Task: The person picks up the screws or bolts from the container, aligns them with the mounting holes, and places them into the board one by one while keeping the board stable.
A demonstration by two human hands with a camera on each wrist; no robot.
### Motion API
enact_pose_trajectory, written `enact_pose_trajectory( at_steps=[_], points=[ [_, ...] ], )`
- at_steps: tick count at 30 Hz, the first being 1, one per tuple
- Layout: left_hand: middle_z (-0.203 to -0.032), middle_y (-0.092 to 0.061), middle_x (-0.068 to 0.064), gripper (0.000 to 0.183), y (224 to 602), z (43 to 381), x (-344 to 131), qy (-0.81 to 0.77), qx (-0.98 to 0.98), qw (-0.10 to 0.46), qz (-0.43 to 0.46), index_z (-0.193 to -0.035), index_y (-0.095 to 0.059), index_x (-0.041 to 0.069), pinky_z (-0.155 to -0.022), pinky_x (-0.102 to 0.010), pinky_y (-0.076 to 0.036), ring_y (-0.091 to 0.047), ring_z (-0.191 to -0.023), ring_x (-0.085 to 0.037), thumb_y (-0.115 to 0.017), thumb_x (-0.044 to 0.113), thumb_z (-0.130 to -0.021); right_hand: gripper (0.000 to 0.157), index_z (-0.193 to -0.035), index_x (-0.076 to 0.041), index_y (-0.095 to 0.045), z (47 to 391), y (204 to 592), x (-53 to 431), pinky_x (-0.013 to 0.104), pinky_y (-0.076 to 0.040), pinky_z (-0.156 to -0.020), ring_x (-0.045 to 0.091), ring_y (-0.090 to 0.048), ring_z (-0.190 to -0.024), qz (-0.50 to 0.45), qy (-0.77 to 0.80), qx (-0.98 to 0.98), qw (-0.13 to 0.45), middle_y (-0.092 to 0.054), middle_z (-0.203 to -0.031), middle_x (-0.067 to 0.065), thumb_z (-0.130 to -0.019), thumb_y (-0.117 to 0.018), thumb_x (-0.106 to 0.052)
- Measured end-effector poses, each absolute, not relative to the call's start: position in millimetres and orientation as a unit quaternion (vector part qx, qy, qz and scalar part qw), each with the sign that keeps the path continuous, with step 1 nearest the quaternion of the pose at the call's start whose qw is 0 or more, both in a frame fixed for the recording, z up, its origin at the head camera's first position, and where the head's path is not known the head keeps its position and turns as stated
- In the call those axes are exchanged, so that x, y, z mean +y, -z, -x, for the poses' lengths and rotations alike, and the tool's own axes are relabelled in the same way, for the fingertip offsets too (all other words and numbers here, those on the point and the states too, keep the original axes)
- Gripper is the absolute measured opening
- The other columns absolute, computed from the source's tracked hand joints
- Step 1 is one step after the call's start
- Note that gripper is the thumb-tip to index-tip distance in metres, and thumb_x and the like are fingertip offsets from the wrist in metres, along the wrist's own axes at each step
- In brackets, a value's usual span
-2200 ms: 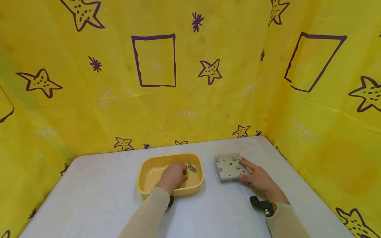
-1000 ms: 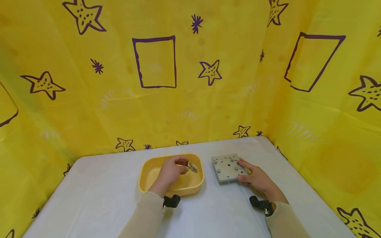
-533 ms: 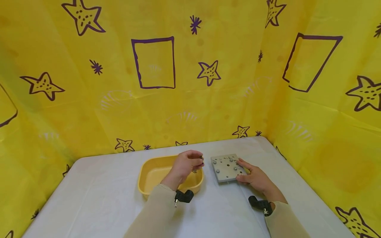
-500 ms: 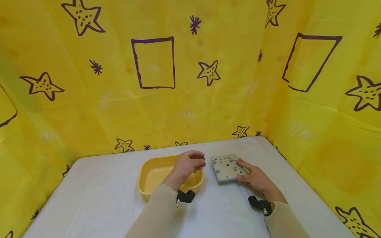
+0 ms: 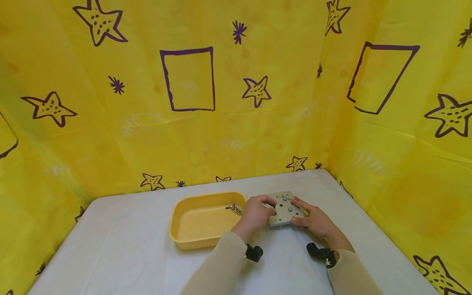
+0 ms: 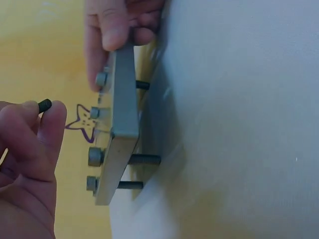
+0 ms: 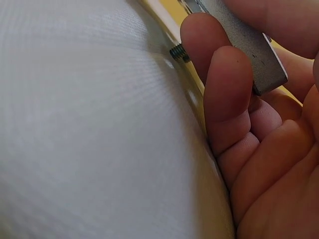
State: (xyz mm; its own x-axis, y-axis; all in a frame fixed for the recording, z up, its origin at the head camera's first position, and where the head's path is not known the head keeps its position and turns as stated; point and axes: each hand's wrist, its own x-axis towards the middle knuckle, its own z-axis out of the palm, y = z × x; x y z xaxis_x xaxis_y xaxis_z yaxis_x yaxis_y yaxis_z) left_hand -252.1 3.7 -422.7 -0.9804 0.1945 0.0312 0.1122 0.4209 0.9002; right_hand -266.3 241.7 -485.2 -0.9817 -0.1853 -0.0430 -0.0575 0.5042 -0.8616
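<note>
**Dark screw point(image 6: 45, 105) is being pinched near a metal plate point(image 5: 284, 215)**

With the head view being read as a clock centred on the metal plate, nine o'clock is being taken up by the left hand point(image 5: 255, 214). The dark screw is being pinched between its thumb and finger, and the near-side edge of the metal plate is being overlapped there by the fingertips. In the left wrist view, a gap is being seen between plate and screw, the latter being held just past nine o'clock.

Between three and four o'clock, the plate's edge is being grasped by the curled thumb and fingers of the right hand point(image 5: 318, 222). Four mounted screws point(image 6: 94, 157) are being borne by the plate, heads being shown above and threaded shanks below. Whether the table point(image 5: 129, 237) is being touched by those shanks cannot be told.

Farther out at nine o'clock, a yellow tray point(image 5: 193, 223) is being supported by the table. Loose screws point(image 5: 237, 210) are being held in it, between two and three o'clock of its middle. At twelve o'clock, the table is being backed by a yellow patterned backdrop point(image 5: 184, 143).
</note>
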Motion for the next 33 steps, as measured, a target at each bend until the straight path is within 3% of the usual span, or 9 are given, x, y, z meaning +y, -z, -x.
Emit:
enact_pose_trajectory(
  at_steps=[3, 7, 17, 24, 28, 33],
  points=[
    [-0.107, -0.066, 0.007, 0.015, 428.6, 253.1, 11.3, -0.491, 0.864, 0.004, -0.106, -0.098, -0.076, 0.017, -0.075, -0.031, -0.049, -0.057, -0.097, -0.017, -0.074, 0.006, -0.087, 0.088, -0.152, -0.022, -0.045, 265.1, 484.6, 241.1, 0.064, -0.010, -0.111, 0.038, -0.015, -0.146, 0.068, 0.499, 0.861, 0.064, -0.026, -0.162, -0.002, -0.077, -0.082, -0.047],
    [-0.104, -0.066, 0.009, 0.015, 436.2, 253.9, 18.6, -0.465, 0.877, -0.015, -0.119, -0.097, -0.076, 0.018, -0.088, -0.035, -0.045, -0.056, -0.103, -0.017, -0.074, 0.007, -0.087, 0.087, -0.151, -0.019, -0.045, 263.3, 482.7, 240.6, 0.061, -0.016, -0.110, 0.037, -0.023, -0.143, 0.070, 0.505, 0.858, 0.057, -0.028, -0.161, 0.001, -0.077, -0.083, -0.044],
    [-0.101, -0.069, 0.010, 0.017, 445.0, 253.1, 25.9, -0.422, 0.894, -0.044, -0.141, -0.094, -0.076, 0.021, -0.083, -0.029, -0.047, -0.059, -0.100, -0.011, -0.077, 0.006, -0.085, 0.085, -0.151, -0.019, -0.046, 263.7, 483.6, 241.5, 0.057, -0.020, -0.109, 0.033, -0.028, -0.139, 0.073, 0.511, 0.854, 0.056, -0.028, -0.161, 0.000, -0.078, -0.083, -0.041],
    [-0.101, -0.068, 0.007, 0.016, 447.7, 252.1, 24.9, -0.408, 0.897, -0.051, -0.161, -0.096, -0.076, 0.018, -0.071, -0.022, -0.048, -0.059, -0.085, -0.006, -0.076, 0.005, -0.087, 0.086, -0.151, -0.018, -0.046, 264.4, 482.1, 241.3, 0.061, -0.017, -0.109, 0.036, -0.025, -0.141, 0.078, 0.512, 0.854, 0.056, -0.028, -0.161, 0.000, -0.078, -0.083, -0.042],
    [-0.098, -0.068, 0.008, 0.015, 450.6, 251.9, 23.7, -0.398, 0.899, -0.053, -0.177, -0.097, -0.076, 0.017, -0.072, -0.021, -0.049, -0.059, -0.082, -0.004, -0.075, 0.005, -0.088, 0.087, -0.152, -0.021, -0.045, 265.1, 482.5, 240.9, 0.063, -0.014, -0.110, 0.036, -0.022, -0.143, 0.070, 0.515, 0.852, 0.063, -0.026, -0.161, -0.002, -0.077, -0.084, -0.043],
    [-0.097, -0.067, 0.009, 0.014, 454.7, 252.5, 23.0, -0.386, 0.900, -0.060, -0.195, -0.095, -0.075, 0.017, -0.078, -0.023, -0.050, -0.060, -0.086, -0.006, -0.075, 0.005, -0.088, 0.088, -0.152, -0.022, -0.045, 265.1, 484.9, 241.7, 0.058, -0.019, -0.109, 0.034, -0.027, -0.139, 0.066, 0.516, 0.852, 0.064, -0.026, -0.161, -0.004, -0.076, -0.084, -0.043]
  ],
)
